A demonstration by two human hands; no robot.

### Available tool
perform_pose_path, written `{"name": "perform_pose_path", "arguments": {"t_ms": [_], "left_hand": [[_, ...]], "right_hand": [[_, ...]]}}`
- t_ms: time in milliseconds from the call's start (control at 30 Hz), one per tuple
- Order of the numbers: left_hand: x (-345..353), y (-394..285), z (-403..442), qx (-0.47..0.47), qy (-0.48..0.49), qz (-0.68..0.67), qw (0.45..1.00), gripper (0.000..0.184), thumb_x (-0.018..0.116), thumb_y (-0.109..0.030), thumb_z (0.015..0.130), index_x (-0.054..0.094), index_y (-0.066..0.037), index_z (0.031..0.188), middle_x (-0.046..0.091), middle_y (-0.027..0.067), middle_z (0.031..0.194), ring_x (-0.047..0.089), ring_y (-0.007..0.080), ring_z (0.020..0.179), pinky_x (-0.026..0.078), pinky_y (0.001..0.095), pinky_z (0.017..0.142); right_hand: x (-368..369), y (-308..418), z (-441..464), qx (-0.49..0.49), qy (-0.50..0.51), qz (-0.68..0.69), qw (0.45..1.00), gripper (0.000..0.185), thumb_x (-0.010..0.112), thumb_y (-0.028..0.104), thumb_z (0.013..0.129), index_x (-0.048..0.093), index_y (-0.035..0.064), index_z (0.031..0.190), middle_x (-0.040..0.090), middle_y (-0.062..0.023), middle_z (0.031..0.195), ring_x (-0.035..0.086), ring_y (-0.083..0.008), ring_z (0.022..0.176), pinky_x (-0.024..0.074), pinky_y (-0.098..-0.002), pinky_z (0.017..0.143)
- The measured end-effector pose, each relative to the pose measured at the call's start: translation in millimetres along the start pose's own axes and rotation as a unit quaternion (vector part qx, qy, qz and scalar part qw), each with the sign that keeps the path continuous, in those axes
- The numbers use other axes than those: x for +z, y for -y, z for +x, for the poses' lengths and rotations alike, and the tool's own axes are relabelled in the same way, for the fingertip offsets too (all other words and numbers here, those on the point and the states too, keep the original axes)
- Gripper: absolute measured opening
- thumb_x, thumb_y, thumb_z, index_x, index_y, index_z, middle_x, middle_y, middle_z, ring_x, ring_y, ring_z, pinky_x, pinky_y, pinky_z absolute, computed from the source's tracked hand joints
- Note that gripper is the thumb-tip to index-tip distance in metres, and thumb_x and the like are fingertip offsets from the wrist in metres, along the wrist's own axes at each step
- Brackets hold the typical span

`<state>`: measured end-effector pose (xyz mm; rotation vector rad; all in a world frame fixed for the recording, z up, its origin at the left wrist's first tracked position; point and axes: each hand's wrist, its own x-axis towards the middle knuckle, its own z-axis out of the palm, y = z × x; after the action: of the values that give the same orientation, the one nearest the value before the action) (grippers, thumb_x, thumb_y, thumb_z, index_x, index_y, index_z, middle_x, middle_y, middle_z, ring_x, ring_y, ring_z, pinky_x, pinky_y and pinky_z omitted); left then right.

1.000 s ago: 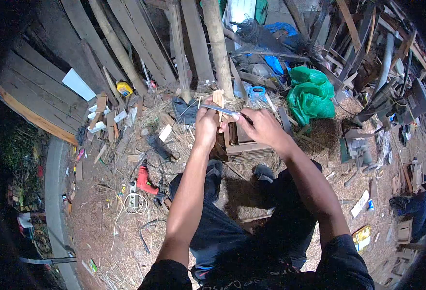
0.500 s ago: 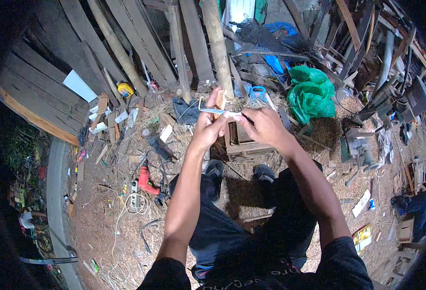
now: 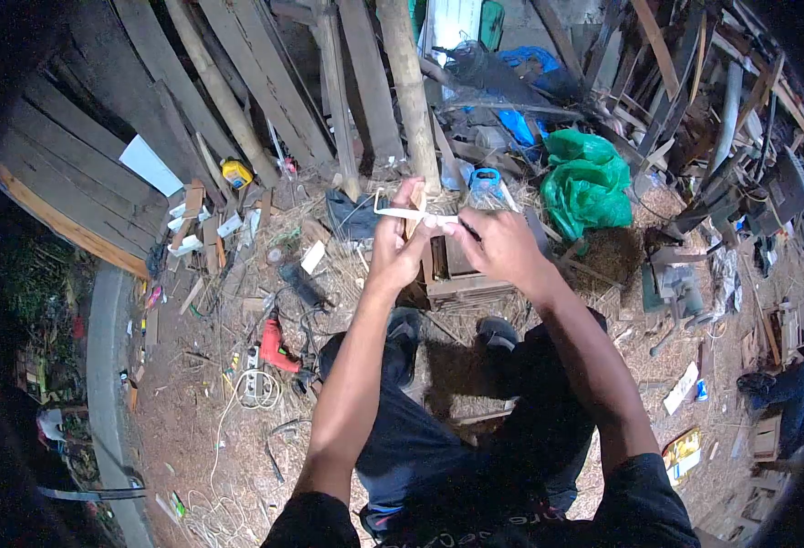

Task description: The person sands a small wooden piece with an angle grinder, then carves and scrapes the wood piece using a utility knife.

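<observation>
- Wood, pale orange-brown, forms the small piece (image 3: 417,198) that stands upright in the left hand (image 3: 400,248), above a wooden box-like stand (image 3: 466,285).
- The left hand is closed around the piece, with fingers behind it and the thumb reaching toward the blade.
- Shiny and narrow, the blade (image 3: 402,214) lies across the piece, its far end pointing to the left.
- A thin, pale, bent strip (image 3: 376,199) rises at that far end; whether it is attached to the blade, I cannot tell.
- The right hand (image 3: 500,242) is closed on the dark handle (image 3: 467,228) of the blade, its fingertips close to those of the left hand.
- Beyond the stand sits a blue plastic item (image 3: 486,180), and to its right a crumpled green bag (image 3: 588,183).
- Nearer and to the left, a red power tool (image 3: 277,347) lies on the littered ground (image 3: 183,411), beside a power strip (image 3: 253,379) and a coiled white cord (image 3: 224,425).
- Farther left, a yellow item (image 3: 236,173) rests near the leaning boards (image 3: 260,73).
- On the right stands a greenish metal machine (image 3: 680,290).
</observation>
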<state>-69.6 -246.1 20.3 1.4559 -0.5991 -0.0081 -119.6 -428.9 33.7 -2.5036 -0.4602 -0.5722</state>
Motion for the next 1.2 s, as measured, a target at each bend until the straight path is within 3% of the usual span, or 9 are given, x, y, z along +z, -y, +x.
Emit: {"name": "perform_pose_path", "arguments": {"t_ms": [367, 467, 567, 700, 800, 867, 967, 1067, 1200], "left_hand": [[13, -5, 1, -0.007, -0.04, -0.073, 0.997, 0.056, 0.066, -0.009, 0.091, 0.04, 0.002, 0.138, 0.059, 0.008, 0.114, 0.059, 0.0121, 0.099, 0.05, 0.0285, 0.085], [11, 26, 9, 0.084, -0.062, 0.029, 0.994, 0.052, 0.062, -0.026, 0.095, 0.042, -0.003, 0.138, 0.061, 0.0024, 0.095, 0.058, 0.0063, 0.078, 0.05, 0.0236, 0.064], [9, -11, 1, -0.162, -0.007, -0.148, 0.976, 0.06, 0.046, -0.053, 0.098, 0.042, -0.01, 0.139, 0.051, -0.0029, 0.075, 0.046, 0.0031, 0.058, 0.038, 0.0204, 0.046], [11, -6, 4, -0.192, -0.004, -0.276, 0.942, 0.079, 0.025, -0.074, 0.092, 0.039, -0.013, 0.14, 0.042, -0.0031, 0.063, 0.031, 0.0065, 0.042, 0.025, 0.0222, 0.037], [12, -3, 3, -0.206, -0.04, -0.318, 0.925, 0.076, 0.022, -0.071, 0.094, 0.036, -0.013, 0.142, 0.042, -0.0014, 0.064, 0.03, 0.0083, 0.039, 0.023, 0.0226, 0.037], [8, 3, 4, -0.223, -0.061, -0.321, 0.918, 0.057, 0.027, -0.053, 0.1, 0.038, -0.013, 0.14, 0.044, -0.0006, 0.065, 0.031, 0.0093, 0.039, 0.025, 0.0239, 0.037], [4, 7, 5, -0.23, -0.075, -0.351, 0.905, 0.042, 0.035, -0.027, 0.098, 0.041, -0.013, 0.136, 0.045, -0.0007, 0.067, 0.033, 0.0091, 0.041, 0.026, 0.024, 0.038], [1, 8, 5, -0.218, -0.056, -0.329, 0.917, 0.046, 0.034, -0.024, 0.096, 0.037, -0.012, 0.14, 0.046, -0.0006, 0.068, 0.033, 0.0086, 0.041, 0.026, 0.0226, 0.037], [0, 1, 3, -0.194, -0.049, -0.337, 0.92, 0.054, 0.038, -0.019, 0.091, 0.034, -0.012, 0.145, 0.048, 0.0013, 0.075, 0.038, 0.0097, 0.047, 0.031, 0.023, 0.043]], "right_hand": [[-6, 6, 2, 0.027, -0.021, -0.01, 0.999, 0.028, 0.056, 0.032, 0.092, 0.062, 0.0061, 0.084, 0.061, -0.0202, 0.064, 0.062, -0.0406, 0.06, 0.0492, -0.0502, 0.057], [-2, 1, 2, 0.03, -0.03, 0.014, 0.999, 0.03, 0.056, 0.034, 0.092, 0.063, 0.0052, 0.083, 0.061, -0.0208, 0.064, 0.062, -0.041, 0.06, 0.0486, -0.0498, 0.056], [-5, -2, 3, 0.06, -0.006, 0.044, 0.997, 0.034, 0.056, 0.035, 0.092, 0.064, 0.0038, 0.081, 0.06, -0.0214, 0.064, 0.062, -0.041, 0.06, 0.0476, -0.049, 0.055], [6, -15, 3, 0.079, 0.02, 0.105, 0.991, 0.036, 0.056, 0.034, 0.094, 0.063, 0.0011, 0.079, 0.06, -0.0224, 0.064, 0.06, -0.0414, 0.06, 0.0462, -0.0467, 0.054], [16, -21, 3, 0.097, 0.023, 0.215, 0.971, 0.033, 0.057, 0.03, 0.094, 0.062, -0.0004, 0.081, 0.059, -0.0228, 0.065, 0.059, -0.0418, 0.059, 0.0455, -0.045, 0.055], [14, -14, 4, 0.136, 0.004, 0.292, 0.947, 0.032, 0.057, 0.029, 0.093, 0.062, 0.0, 0.082, 0.059, -0.0226, 0.065, 0.059, -0.0418, 0.06, 0.0456, -0.0453, 0.056], [10, -15, 4, 0.124, 0.02, 0.191, 0.974, 0.031, 0.057, 0.03, 0.093, 0.063, 0.0008, 0.083, 0.06, -0.0225, 0.066, 0.06, -0.0424, 0.061, 0.0462, -0.0471, 0.057], [1, -9, 3, 0.07, 0.041, 0.103, 0.991, 0.034, 0.057, 0.031, 0.096, 0.059, 0.0012, 0.079, 0.051, -0.0153, 0.059, 0.05, -0.0246, 0.051, 0.0388, -0.0382, 0.051], [10, -16, 0, 0.029, 0.039, 0.097, 0.994, 0.031, 0.059, 0.031, 0.093, 0.06, 0.0025, 0.081, 0.053, -0.018, 0.059, 0.052, -0.033, 0.05, 0.0395, -0.0423, 0.049]]}}
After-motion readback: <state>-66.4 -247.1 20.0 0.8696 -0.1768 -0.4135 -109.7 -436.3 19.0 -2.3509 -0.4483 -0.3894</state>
